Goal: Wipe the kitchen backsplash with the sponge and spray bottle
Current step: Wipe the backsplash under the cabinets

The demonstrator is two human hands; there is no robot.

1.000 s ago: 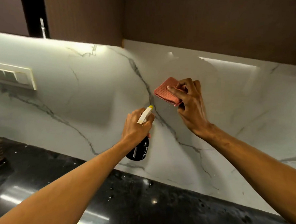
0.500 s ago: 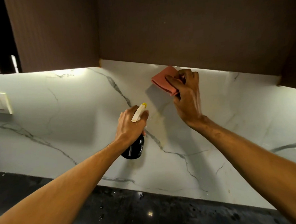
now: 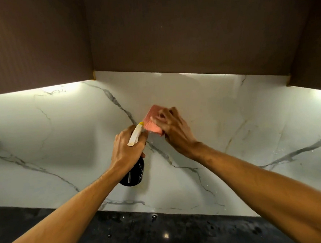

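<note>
White marble backsplash [image 3: 221,117] has the pink sponge [image 3: 152,124] pressed flat on it by the right hand [image 3: 172,132]. Left hand [image 3: 126,147] grips the spray bottle [image 3: 134,176]. Best to rub firmly, covering each wet spot.

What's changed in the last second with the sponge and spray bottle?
The right hand has wiped the pink sponge down the backsplash, from just under the cabinet to beside the nozzle of the spray bottle. Unchanged: the left hand still grips the bottle, the right still holds the sponge.
</note>
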